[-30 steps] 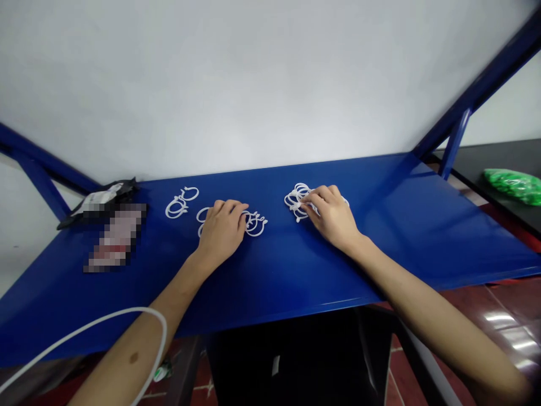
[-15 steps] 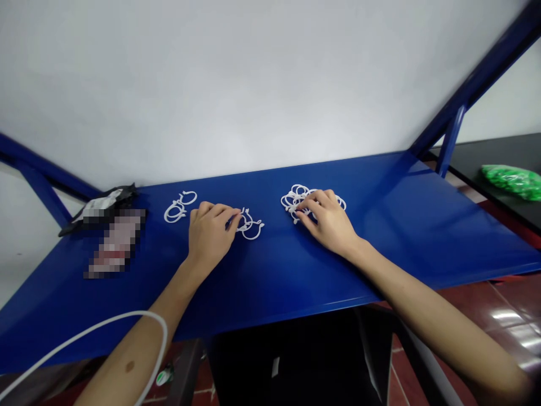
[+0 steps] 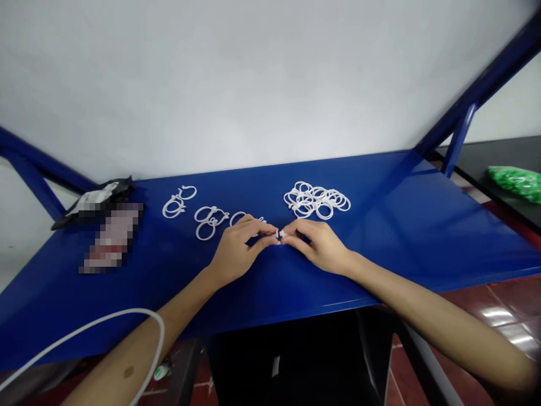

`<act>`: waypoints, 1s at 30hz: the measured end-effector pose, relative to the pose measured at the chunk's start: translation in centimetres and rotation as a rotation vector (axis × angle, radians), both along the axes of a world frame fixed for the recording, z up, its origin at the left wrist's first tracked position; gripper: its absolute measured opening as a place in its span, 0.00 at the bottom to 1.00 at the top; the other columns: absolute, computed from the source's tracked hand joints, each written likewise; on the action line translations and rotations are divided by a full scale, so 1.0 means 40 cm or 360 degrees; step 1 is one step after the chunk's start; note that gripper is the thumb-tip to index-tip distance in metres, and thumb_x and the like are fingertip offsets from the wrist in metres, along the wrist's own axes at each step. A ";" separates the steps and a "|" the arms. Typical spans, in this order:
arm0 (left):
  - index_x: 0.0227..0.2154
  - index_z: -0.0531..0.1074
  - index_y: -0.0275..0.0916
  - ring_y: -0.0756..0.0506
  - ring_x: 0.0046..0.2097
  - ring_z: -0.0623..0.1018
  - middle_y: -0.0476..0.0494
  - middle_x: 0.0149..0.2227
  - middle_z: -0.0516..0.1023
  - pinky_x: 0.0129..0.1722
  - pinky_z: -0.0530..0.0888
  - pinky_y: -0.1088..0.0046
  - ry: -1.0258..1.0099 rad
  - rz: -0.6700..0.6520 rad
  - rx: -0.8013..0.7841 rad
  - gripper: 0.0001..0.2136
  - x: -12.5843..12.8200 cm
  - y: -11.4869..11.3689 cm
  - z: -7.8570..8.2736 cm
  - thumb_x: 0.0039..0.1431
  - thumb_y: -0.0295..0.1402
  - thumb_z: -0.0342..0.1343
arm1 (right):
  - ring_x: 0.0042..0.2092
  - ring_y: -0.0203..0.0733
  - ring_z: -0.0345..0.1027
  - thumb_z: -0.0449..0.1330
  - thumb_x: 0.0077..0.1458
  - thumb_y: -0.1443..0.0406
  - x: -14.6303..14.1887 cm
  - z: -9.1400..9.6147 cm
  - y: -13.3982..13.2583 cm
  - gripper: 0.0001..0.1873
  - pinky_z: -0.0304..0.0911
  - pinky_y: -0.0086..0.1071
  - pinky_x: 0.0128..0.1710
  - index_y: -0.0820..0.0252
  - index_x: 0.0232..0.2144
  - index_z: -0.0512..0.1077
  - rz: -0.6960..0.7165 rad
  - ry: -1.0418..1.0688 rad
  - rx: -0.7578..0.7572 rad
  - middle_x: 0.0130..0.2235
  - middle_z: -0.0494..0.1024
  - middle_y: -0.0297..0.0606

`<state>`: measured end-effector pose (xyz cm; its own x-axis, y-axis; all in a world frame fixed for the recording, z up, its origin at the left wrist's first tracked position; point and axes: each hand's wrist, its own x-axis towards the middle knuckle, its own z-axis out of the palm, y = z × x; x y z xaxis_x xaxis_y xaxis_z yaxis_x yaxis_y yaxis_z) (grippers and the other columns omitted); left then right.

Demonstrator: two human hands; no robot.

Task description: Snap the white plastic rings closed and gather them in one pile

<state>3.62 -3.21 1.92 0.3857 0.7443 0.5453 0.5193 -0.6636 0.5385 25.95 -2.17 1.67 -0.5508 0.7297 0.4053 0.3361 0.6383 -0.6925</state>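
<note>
My left hand (image 3: 239, 251) and my right hand (image 3: 321, 243) meet above the middle of the blue table (image 3: 270, 287), thumb and fingertips pinched. Between them they hold a small white plastic ring (image 3: 282, 233), its two knobbed ends facing each other across a narrow gap; the fingers hide most of it. Behind my right hand lies a heap of white rings (image 3: 324, 211). More white rings (image 3: 205, 230) lie in a loose group left of my left hand, and that hand partly covers others. Farther left is another small cluster of rings (image 3: 172, 207).
A black plastic package (image 3: 120, 192) and a blurred packet (image 3: 112, 239) lie at the table's left. A white cable (image 3: 97, 321) loops over my left forearm. Blue frame bars (image 3: 460, 138) rise at both sides; a green bag (image 3: 518, 181) rests on a black surface at right.
My right hand has left the heap, moving left and nearer with a ring. My left hand has shifted right to meet it, uncovering several rings on the table.
</note>
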 end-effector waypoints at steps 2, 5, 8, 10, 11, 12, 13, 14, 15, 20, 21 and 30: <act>0.37 0.77 0.40 0.49 0.36 0.77 0.49 0.34 0.82 0.37 0.74 0.72 0.0020 -0.0024 0.0029 0.03 0.000 -0.002 -0.004 0.66 0.32 0.60 | 0.33 0.35 0.73 0.59 0.67 0.62 -0.001 0.002 -0.004 0.07 0.65 0.29 0.34 0.59 0.38 0.75 0.0042 0.0003 -0.0080 0.34 0.80 0.35; 0.37 0.77 0.39 0.48 0.36 0.75 0.49 0.32 0.82 0.39 0.74 0.71 0.0087 -0.0082 0.0211 0.03 0.006 -0.006 -0.013 0.67 0.30 0.58 | 0.31 0.34 0.73 0.61 0.66 0.63 -0.001 0.000 -0.008 0.06 0.65 0.27 0.33 0.59 0.38 0.75 0.0101 0.0006 -0.0152 0.33 0.81 0.34; 0.35 0.76 0.39 0.48 0.35 0.74 0.49 0.30 0.80 0.39 0.74 0.69 0.0159 -0.0104 0.0470 0.06 0.017 -0.016 -0.019 0.68 0.26 0.55 | 0.34 0.35 0.75 0.60 0.66 0.63 0.001 0.001 -0.013 0.06 0.68 0.28 0.36 0.59 0.38 0.76 0.0150 -0.0002 -0.0101 0.35 0.81 0.35; 0.33 0.74 0.39 0.48 0.33 0.74 0.49 0.29 0.79 0.38 0.73 0.69 0.0207 -0.0086 0.0632 0.08 0.025 -0.026 -0.019 0.68 0.24 0.53 | 0.36 0.36 0.76 0.58 0.68 0.64 0.005 0.004 -0.018 0.07 0.69 0.29 0.38 0.59 0.39 0.75 0.0207 -0.0009 -0.0017 0.36 0.81 0.36; 0.32 0.73 0.40 0.48 0.32 0.74 0.50 0.28 0.78 0.37 0.72 0.69 0.0226 -0.0072 0.0703 0.09 0.027 -0.031 -0.018 0.67 0.23 0.53 | 0.36 0.36 0.76 0.57 0.68 0.64 0.007 0.006 -0.020 0.08 0.69 0.29 0.38 0.59 0.39 0.75 0.0239 -0.0013 0.0031 0.37 0.81 0.36; 0.32 0.73 0.40 0.48 0.32 0.73 0.50 0.28 0.78 0.36 0.72 0.69 0.0242 -0.0062 0.0766 0.09 0.029 -0.035 -0.018 0.67 0.22 0.53 | 0.36 0.35 0.75 0.56 0.69 0.64 0.009 0.008 -0.022 0.08 0.69 0.29 0.38 0.59 0.39 0.75 0.0265 -0.0016 0.0078 0.37 0.81 0.36; 0.32 0.73 0.41 0.48 0.32 0.73 0.51 0.28 0.78 0.35 0.71 0.69 0.0257 -0.0058 0.0815 0.09 0.029 -0.039 -0.019 0.67 0.22 0.54 | 0.36 0.35 0.75 0.55 0.69 0.64 0.011 0.009 -0.024 0.09 0.69 0.29 0.38 0.59 0.39 0.75 0.0283 -0.0023 0.0125 0.37 0.81 0.36; 0.33 0.73 0.41 0.49 0.32 0.74 0.51 0.29 0.78 0.35 0.71 0.69 0.0276 -0.0060 0.0852 0.08 0.027 -0.042 -0.021 0.66 0.22 0.54 | 0.36 0.35 0.75 0.54 0.70 0.64 0.013 0.008 -0.025 0.10 0.69 0.29 0.38 0.59 0.40 0.75 0.0294 -0.0041 0.0169 0.36 0.81 0.36; 0.35 0.73 0.41 0.48 0.32 0.74 0.51 0.29 0.78 0.35 0.71 0.69 0.0301 -0.0068 0.0875 0.08 0.025 -0.043 -0.023 0.66 0.22 0.54 | 0.35 0.36 0.75 0.53 0.70 0.63 0.014 0.007 -0.025 0.11 0.68 0.30 0.37 0.59 0.39 0.75 0.0297 -0.0073 0.0214 0.36 0.81 0.36; 0.41 0.75 0.41 0.46 0.34 0.75 0.49 0.31 0.80 0.37 0.70 0.66 0.0440 -0.0166 0.0889 0.07 0.012 -0.030 -0.032 0.66 0.23 0.54 | 0.32 0.36 0.73 0.51 0.72 0.59 0.014 -0.011 -0.018 0.16 0.65 0.30 0.34 0.59 0.38 0.75 0.0242 -0.0340 0.0381 0.34 0.80 0.36; 0.41 0.75 0.41 0.46 0.35 0.75 0.49 0.32 0.81 0.38 0.70 0.65 0.0455 -0.0147 0.0880 0.07 0.010 -0.024 -0.029 0.66 0.24 0.55 | 0.32 0.36 0.74 0.51 0.72 0.59 0.014 -0.014 -0.013 0.16 0.65 0.30 0.34 0.59 0.39 0.75 0.0200 -0.0350 0.0382 0.34 0.80 0.37; 0.40 0.78 0.36 0.37 0.42 0.73 0.38 0.37 0.79 0.42 0.69 0.58 0.0896 0.0443 0.0442 0.14 -0.026 0.023 -0.036 0.64 0.43 0.61 | 0.43 0.47 0.72 0.57 0.67 0.62 0.084 -0.002 0.076 0.09 0.70 0.39 0.40 0.59 0.39 0.75 -0.0675 -0.0458 0.0622 0.42 0.78 0.44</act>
